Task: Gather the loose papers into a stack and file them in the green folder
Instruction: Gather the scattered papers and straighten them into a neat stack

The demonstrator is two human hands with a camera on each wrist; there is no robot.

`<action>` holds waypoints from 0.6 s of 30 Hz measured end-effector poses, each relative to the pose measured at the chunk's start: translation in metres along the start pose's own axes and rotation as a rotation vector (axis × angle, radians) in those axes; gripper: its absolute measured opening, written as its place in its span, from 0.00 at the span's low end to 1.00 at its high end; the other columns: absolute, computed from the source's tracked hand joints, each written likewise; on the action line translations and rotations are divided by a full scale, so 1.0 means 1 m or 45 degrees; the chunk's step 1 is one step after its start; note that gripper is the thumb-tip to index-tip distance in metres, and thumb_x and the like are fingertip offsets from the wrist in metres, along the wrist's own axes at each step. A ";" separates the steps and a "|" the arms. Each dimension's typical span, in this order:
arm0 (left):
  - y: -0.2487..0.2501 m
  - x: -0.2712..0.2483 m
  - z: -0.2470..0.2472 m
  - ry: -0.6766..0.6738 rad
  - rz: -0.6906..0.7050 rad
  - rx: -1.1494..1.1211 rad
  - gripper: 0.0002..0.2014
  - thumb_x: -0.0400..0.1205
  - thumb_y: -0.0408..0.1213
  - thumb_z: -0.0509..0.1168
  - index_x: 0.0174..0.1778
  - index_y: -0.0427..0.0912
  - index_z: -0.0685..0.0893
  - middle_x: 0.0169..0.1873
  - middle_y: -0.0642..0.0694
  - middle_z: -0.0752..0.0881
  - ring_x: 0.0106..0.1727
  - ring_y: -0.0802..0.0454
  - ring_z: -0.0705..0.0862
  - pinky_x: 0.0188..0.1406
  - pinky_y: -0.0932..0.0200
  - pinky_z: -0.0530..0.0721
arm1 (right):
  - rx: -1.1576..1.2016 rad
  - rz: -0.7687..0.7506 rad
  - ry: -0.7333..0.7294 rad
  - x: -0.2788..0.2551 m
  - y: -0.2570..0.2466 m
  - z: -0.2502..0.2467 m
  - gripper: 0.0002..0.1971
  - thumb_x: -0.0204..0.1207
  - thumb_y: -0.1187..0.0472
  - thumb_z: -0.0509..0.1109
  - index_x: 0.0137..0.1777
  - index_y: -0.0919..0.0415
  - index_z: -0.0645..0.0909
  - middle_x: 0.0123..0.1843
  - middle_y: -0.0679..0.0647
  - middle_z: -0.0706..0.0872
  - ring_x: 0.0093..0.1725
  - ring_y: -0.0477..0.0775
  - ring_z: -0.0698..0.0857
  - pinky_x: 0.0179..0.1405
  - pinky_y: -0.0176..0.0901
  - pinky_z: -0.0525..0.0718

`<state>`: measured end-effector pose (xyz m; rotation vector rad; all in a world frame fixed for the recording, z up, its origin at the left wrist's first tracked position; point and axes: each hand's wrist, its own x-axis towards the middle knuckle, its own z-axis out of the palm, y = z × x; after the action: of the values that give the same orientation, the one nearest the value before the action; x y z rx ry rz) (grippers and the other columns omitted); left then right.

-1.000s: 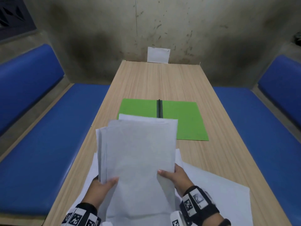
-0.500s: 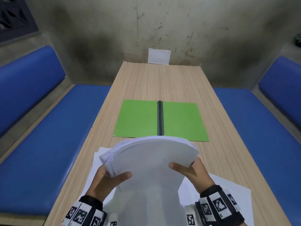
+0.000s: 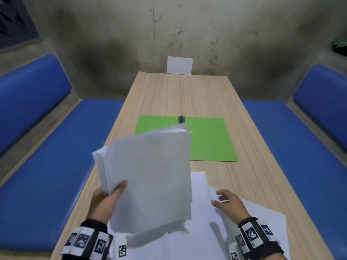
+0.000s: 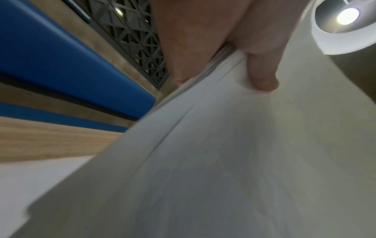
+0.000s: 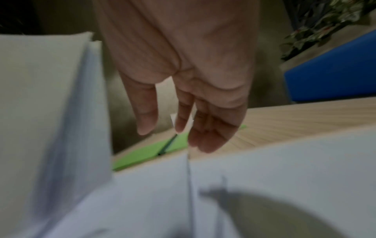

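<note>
My left hand [image 3: 109, 196] grips a stack of white papers [image 3: 150, 177] by its left edge and holds it tilted above the table; the thumb [image 4: 262, 74] presses on the top sheet. My right hand [image 3: 225, 201] hovers empty over loose white sheets [image 3: 206, 237] lying on the near part of the table, its fingers [image 5: 205, 128] straight and relaxed. The green folder [image 3: 210, 139] lies open flat mid-table with a dark spine clip [image 3: 181, 119]; the raised stack hides part of its left half.
The long wooden table [image 3: 180, 94] runs toward a stained concrete wall. A white card [image 3: 179, 65] leans against that wall at the far end. Blue padded benches [image 3: 56, 166] flank both sides. Leaves of a plant [image 5: 325, 24] show at right.
My right hand has let go of the stack and dropped toward the loose sheets at right. The stack, earlier held by both hands, is now in the left hand alone and raised upright.
</note>
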<state>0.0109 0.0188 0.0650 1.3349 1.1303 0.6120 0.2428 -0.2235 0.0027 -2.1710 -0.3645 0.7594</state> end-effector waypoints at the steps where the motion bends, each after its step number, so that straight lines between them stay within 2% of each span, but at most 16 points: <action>1: -0.001 0.006 -0.008 0.058 -0.017 -0.003 0.09 0.74 0.39 0.72 0.45 0.38 0.84 0.40 0.41 0.88 0.47 0.41 0.84 0.54 0.48 0.81 | -0.036 0.059 0.000 0.001 0.009 0.000 0.19 0.70 0.61 0.74 0.61 0.56 0.76 0.56 0.53 0.78 0.56 0.53 0.78 0.53 0.40 0.75; 3: -0.005 0.017 -0.024 0.145 -0.022 -0.025 0.16 0.75 0.38 0.71 0.54 0.33 0.81 0.49 0.36 0.85 0.51 0.40 0.83 0.57 0.46 0.79 | -0.054 0.103 -0.012 0.004 0.020 0.004 0.27 0.69 0.62 0.75 0.68 0.61 0.73 0.66 0.58 0.76 0.65 0.56 0.78 0.62 0.44 0.75; 5: -0.009 0.023 -0.037 0.186 -0.052 -0.064 0.19 0.76 0.36 0.70 0.58 0.28 0.78 0.51 0.34 0.83 0.50 0.40 0.81 0.55 0.47 0.78 | -0.103 0.124 -0.053 0.009 0.022 0.013 0.33 0.69 0.61 0.75 0.72 0.64 0.68 0.72 0.62 0.74 0.71 0.57 0.75 0.66 0.44 0.73; 8: -0.022 0.026 -0.050 0.175 -0.120 -0.049 0.19 0.76 0.36 0.70 0.59 0.28 0.79 0.51 0.33 0.84 0.50 0.38 0.82 0.57 0.44 0.79 | -0.063 0.215 -0.072 0.017 0.017 0.032 0.37 0.69 0.59 0.75 0.75 0.66 0.64 0.68 0.61 0.76 0.67 0.56 0.77 0.63 0.41 0.72; 10: -0.035 0.026 -0.054 0.150 -0.158 -0.027 0.18 0.76 0.35 0.70 0.59 0.29 0.80 0.52 0.33 0.85 0.52 0.36 0.84 0.60 0.42 0.79 | -0.050 0.272 -0.041 0.020 0.014 0.043 0.29 0.69 0.60 0.74 0.69 0.65 0.70 0.65 0.61 0.79 0.62 0.57 0.79 0.61 0.43 0.74; 12: -0.052 0.026 -0.056 0.146 -0.205 -0.016 0.19 0.76 0.35 0.70 0.61 0.30 0.80 0.53 0.33 0.85 0.56 0.35 0.84 0.63 0.39 0.78 | -0.130 0.301 -0.034 0.018 0.009 0.048 0.14 0.70 0.60 0.71 0.54 0.63 0.76 0.54 0.59 0.82 0.50 0.56 0.80 0.53 0.44 0.78; 14: -0.067 0.025 -0.057 0.157 -0.238 0.029 0.18 0.75 0.37 0.72 0.58 0.35 0.81 0.54 0.35 0.86 0.56 0.35 0.84 0.63 0.36 0.79 | -0.232 0.324 0.019 0.016 0.006 0.049 0.06 0.70 0.60 0.67 0.44 0.61 0.76 0.48 0.58 0.83 0.44 0.57 0.81 0.45 0.43 0.80; 16: -0.080 0.024 -0.058 0.163 -0.249 0.085 0.13 0.73 0.39 0.73 0.51 0.40 0.82 0.53 0.36 0.87 0.53 0.36 0.85 0.62 0.36 0.80 | -0.298 0.400 0.140 0.014 0.006 0.048 0.04 0.68 0.61 0.64 0.40 0.61 0.76 0.51 0.61 0.83 0.46 0.61 0.83 0.47 0.44 0.84; 18: -0.087 0.024 -0.057 0.138 -0.266 0.109 0.11 0.75 0.35 0.72 0.50 0.39 0.82 0.52 0.34 0.86 0.51 0.36 0.85 0.60 0.39 0.80 | -0.262 0.513 0.234 0.010 0.007 0.046 0.06 0.68 0.61 0.63 0.44 0.60 0.76 0.56 0.62 0.76 0.48 0.64 0.82 0.52 0.48 0.84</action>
<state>-0.0522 0.0479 -0.0168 1.2477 1.3777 0.4918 0.2217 -0.1964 -0.0301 -2.5249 0.0998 0.7540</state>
